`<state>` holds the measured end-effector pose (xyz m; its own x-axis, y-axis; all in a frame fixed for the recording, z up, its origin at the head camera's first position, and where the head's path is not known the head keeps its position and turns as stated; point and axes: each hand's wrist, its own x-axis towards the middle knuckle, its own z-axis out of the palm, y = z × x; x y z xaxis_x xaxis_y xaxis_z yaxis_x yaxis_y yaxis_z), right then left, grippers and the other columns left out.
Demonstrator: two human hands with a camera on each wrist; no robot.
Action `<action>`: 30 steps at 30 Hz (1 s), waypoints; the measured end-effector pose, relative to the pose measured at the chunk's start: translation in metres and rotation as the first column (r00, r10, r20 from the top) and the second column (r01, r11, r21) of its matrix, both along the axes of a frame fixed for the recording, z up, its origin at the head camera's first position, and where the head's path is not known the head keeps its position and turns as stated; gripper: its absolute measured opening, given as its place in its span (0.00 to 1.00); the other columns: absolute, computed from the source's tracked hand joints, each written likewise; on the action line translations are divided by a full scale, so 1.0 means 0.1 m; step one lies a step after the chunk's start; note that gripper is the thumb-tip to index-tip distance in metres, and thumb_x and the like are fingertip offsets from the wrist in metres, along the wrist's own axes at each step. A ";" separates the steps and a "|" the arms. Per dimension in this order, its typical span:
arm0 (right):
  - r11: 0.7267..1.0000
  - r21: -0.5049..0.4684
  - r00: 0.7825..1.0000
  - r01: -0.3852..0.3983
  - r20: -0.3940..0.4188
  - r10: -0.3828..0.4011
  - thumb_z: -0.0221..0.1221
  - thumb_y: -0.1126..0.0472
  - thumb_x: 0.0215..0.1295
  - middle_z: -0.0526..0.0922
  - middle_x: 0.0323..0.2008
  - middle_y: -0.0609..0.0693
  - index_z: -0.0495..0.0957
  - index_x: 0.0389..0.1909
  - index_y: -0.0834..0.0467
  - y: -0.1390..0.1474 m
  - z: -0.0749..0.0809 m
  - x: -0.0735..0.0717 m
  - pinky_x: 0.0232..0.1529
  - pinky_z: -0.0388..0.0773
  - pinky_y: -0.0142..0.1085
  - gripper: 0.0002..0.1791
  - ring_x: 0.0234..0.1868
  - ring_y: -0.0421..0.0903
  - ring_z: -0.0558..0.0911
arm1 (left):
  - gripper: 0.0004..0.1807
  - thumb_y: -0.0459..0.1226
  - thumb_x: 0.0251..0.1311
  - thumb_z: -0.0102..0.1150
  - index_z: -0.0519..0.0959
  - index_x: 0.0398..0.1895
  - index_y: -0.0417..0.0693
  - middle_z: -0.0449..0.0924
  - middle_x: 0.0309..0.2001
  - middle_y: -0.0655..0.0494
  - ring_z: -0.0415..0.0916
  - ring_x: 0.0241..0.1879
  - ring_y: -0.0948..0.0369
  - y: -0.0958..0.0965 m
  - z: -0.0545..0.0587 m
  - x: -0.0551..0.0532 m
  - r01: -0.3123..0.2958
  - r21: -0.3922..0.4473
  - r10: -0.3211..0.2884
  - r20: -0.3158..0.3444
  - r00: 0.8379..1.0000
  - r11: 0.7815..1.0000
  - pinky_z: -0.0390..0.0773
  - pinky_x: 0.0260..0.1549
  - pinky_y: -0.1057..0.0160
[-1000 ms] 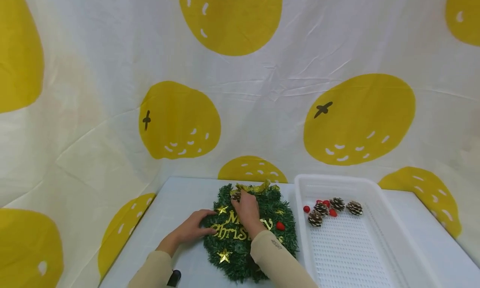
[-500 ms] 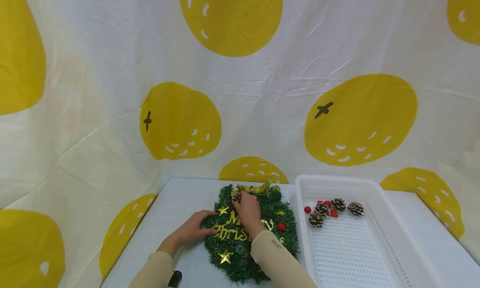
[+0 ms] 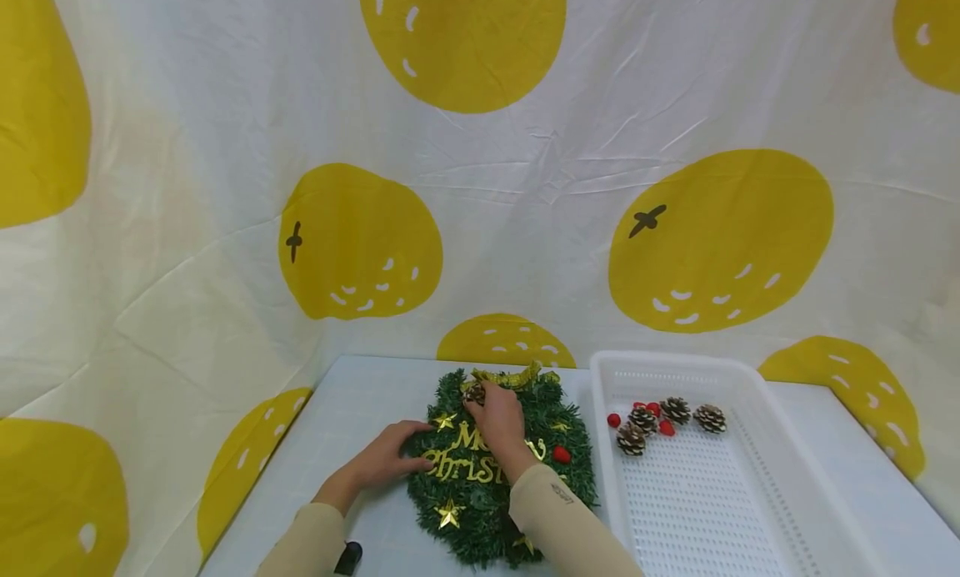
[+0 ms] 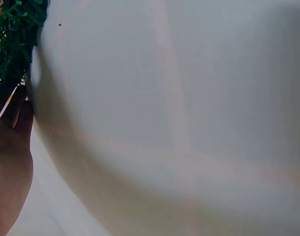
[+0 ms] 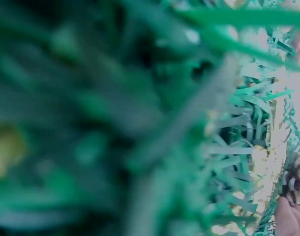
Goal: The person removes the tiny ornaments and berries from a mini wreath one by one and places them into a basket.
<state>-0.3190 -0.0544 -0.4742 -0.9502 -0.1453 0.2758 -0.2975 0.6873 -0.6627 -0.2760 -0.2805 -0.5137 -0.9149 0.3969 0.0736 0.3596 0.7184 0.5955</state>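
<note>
A green tinsel wreath (image 3: 472, 544) lies flat on the white table in the head view. Across its middle runs a gold "Merry Christmas" sign (image 3: 480, 471), partly hidden by the right forearm. Near the wreath's top left, my right hand (image 3: 501, 418) pinches a pine cone (image 3: 474, 393) just below a gold ribbon (image 3: 517, 379). The right wrist view shows fingertips (image 5: 286, 219) at that pine cone, amid blurred tinsel. My left hand (image 3: 384, 456) rests against the wreath's left edge, thumb and forefinger spread apart. Gold stars (image 3: 448, 513) and a red berry (image 3: 561, 454) also decorate the wreath.
To the right stands a white plastic basket (image 3: 795, 477) with several pine cones (image 3: 709, 418) and red berries (image 3: 613, 420) at its far left. A dark object (image 3: 348, 558) lies beside the left sleeve. Behind the table hangs a fruit-print curtain (image 3: 510, 252).
The right hand and forearm have shifted slightly to the right, showing more of the pine cone. My left hand stays in place on the wreath's edge.
</note>
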 end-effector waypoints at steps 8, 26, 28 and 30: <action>0.998 -0.060 0.999 -0.018 -0.041 0.015 0.66 0.56 0.64 0.85 0.42 0.59 0.77 0.58 0.63 0.05 0.07 0.00 0.35 0.84 0.46 0.25 0.35 0.52 0.85 | 0.36 0.55 0.60 0.64 0.71 0.65 0.44 0.70 0.64 0.43 0.64 0.65 0.43 0.01 -0.01 -0.03 0.000 0.002 0.000 0.015 1.000 1.000 0.64 0.62 0.39; 0.992 -0.111 0.998 -0.054 0.022 0.057 0.63 0.52 0.66 0.83 0.46 0.60 0.75 0.59 0.64 0.24 0.54 0.03 0.37 0.82 0.47 0.26 0.37 0.52 0.83 | 0.35 0.53 0.60 0.64 0.71 0.65 0.42 0.69 0.64 0.40 0.63 0.65 0.40 0.02 0.05 0.02 -0.011 -0.005 0.011 0.006 1.000 1.000 0.62 0.62 0.37; 0.992 -0.114 0.998 -0.053 0.021 0.055 0.63 0.51 0.66 0.83 0.46 0.60 0.75 0.60 0.64 0.27 0.61 0.03 0.40 0.82 0.50 0.27 0.39 0.54 0.83 | 0.35 0.52 0.61 0.64 0.71 0.65 0.42 0.69 0.64 0.40 0.63 0.65 0.39 0.02 0.05 0.02 -0.009 -0.006 0.009 0.006 1.000 1.000 0.62 0.62 0.37; 0.993 -0.112 0.998 -0.046 0.028 0.050 0.62 0.50 0.67 0.83 0.47 0.60 0.75 0.60 0.63 0.32 0.67 0.02 0.41 0.81 0.50 0.27 0.39 0.54 0.83 | 0.36 0.53 0.61 0.64 0.70 0.65 0.42 0.68 0.64 0.40 0.62 0.65 0.39 0.01 0.03 0.02 -0.006 -0.006 0.006 0.007 1.000 1.000 0.62 0.62 0.37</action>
